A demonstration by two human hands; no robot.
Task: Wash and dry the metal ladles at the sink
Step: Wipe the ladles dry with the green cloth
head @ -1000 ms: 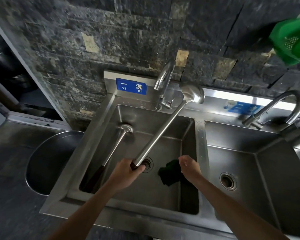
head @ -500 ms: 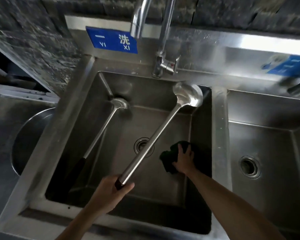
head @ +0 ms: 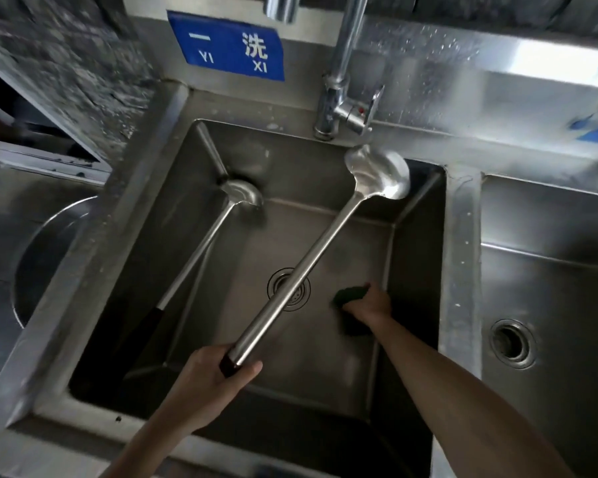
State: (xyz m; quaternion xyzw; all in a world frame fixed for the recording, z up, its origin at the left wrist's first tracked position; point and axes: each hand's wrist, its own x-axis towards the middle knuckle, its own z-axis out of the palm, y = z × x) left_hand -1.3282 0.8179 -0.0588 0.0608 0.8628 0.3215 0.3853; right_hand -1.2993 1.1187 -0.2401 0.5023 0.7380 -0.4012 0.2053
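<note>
My left hand (head: 209,381) grips the dark handle end of a long metal ladle (head: 311,267). Its shaft slants up to the right over the drain, and its bowl (head: 380,174) hangs near the left basin's back right corner, below the tap. My right hand (head: 368,305) is down on the basin floor, closed around a dark green scouring cloth (head: 349,295). A second metal ladle (head: 201,250) with a dark handle leans inside the left basin (head: 145,257), its bowl at the back left.
A tap (head: 342,94) rises behind the left basin, under a blue sign (head: 227,51). A second basin (head: 546,305) with its own drain lies to the right. A round metal pot rim (head: 35,257) sits at the left. A dark stone wall stands behind.
My right hand has closed on the green cloth and bunched it up on the basin floor. My head has moved closer to the sink. The held ladle stays slanted across the basin.
</note>
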